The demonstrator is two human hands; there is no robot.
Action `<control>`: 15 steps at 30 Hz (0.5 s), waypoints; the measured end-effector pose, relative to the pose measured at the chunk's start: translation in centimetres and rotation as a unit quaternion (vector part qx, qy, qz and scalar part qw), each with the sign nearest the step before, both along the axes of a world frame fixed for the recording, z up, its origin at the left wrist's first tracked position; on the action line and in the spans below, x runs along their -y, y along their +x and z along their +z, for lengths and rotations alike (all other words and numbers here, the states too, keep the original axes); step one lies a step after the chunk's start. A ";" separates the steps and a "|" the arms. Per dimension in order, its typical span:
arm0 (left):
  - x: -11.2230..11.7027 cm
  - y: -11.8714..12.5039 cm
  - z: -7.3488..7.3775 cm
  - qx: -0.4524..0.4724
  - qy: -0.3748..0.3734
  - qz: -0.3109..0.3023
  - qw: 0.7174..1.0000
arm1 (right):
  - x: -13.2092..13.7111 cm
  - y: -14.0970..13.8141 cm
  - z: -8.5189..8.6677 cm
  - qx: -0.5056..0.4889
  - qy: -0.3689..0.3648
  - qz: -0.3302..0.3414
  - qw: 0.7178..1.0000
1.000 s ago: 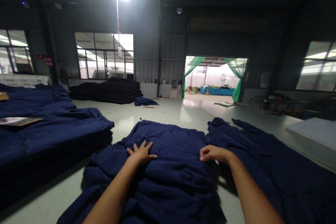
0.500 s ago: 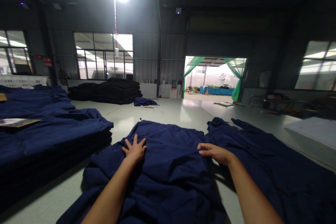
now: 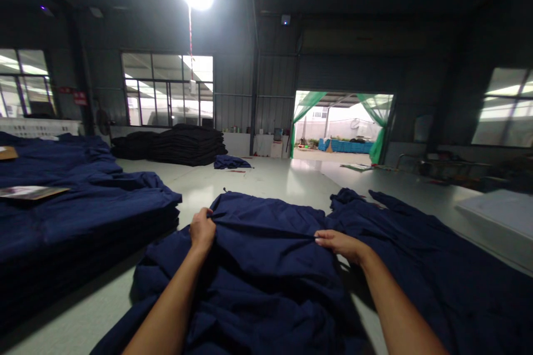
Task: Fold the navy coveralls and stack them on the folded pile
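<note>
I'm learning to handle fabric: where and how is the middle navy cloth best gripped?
Probably by folds at the left and right of the cloth, pinched from both sides at once. It lies limp and spread out; the left hand and right hand grip it so, with creases running between them.

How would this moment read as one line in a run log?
left hand: pinching navy cloth | right hand: pinching same cloth | navy cloth: creased straight between them | left side: navy garment stack
</note>
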State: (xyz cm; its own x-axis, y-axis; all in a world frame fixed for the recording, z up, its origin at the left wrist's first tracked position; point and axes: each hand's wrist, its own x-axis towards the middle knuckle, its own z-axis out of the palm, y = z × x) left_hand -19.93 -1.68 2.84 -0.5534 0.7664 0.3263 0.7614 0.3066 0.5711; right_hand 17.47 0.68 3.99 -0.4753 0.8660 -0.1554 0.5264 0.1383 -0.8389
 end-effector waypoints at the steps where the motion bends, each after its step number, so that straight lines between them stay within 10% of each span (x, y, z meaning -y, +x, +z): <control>1: 0.2 -0.1 0.4 -0.004 0.030 0.018 0.999 | -0.3 -0.2 -0.1 0.033 0.015 -0.007 0.999; 7: 1.3 2.5 2.2 -0.058 0.006 0.048 0.997 | -0.3 -3.0 0.3 0.246 0.139 -0.058 0.957; 10: 2.0 5.5 2.6 -0.066 -0.088 -0.229 0.967 | 0.4 -4.6 1.0 0.233 0.139 0.017 0.962; 12: 2.3 7.3 1.9 -0.023 -0.183 -0.435 0.881 | 0.6 -5.1 0.7 0.243 0.106 0.060 0.962; 15: 2.1 8.7 -0.7 -0.071 -0.257 -0.511 0.817 | 0.2 -5.5 -1.0 0.293 0.093 0.058 0.950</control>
